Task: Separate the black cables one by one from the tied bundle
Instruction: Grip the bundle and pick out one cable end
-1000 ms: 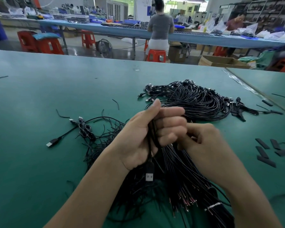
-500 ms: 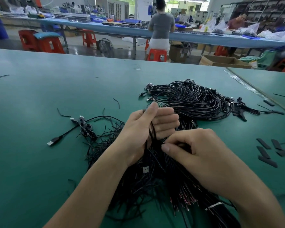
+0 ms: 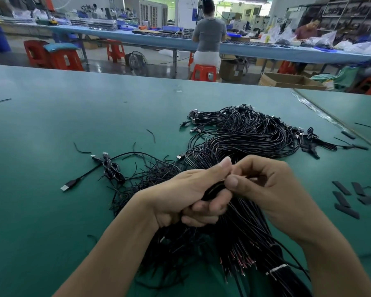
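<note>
A thick bundle of black cables (image 3: 244, 228) lies on the green table (image 3: 51, 211), running from under my hands toward the near right, where a white tie (image 3: 276, 269) wraps it. My left hand (image 3: 186, 194) grips a black handful of those cables, fingers curled beneath and thumb up. My right hand (image 3: 263, 185) meets it at the thumb tips and pinches a thin strand of the bundle. Separated cables (image 3: 244, 133) are heaped behind the hands, USB plugs pointing left.
Loose short wires and a coiled USB cable (image 3: 107, 170) lie to the left. Black flat strips (image 3: 347, 196) are scattered at the right. A table seam (image 3: 330, 118) runs along the far right. A person sits on a red stool at the bench behind.
My left hand has turned over, fingers now curled underneath. My right hand has moved up to meet its thumb. The hanging USB plug is no longer visible.
</note>
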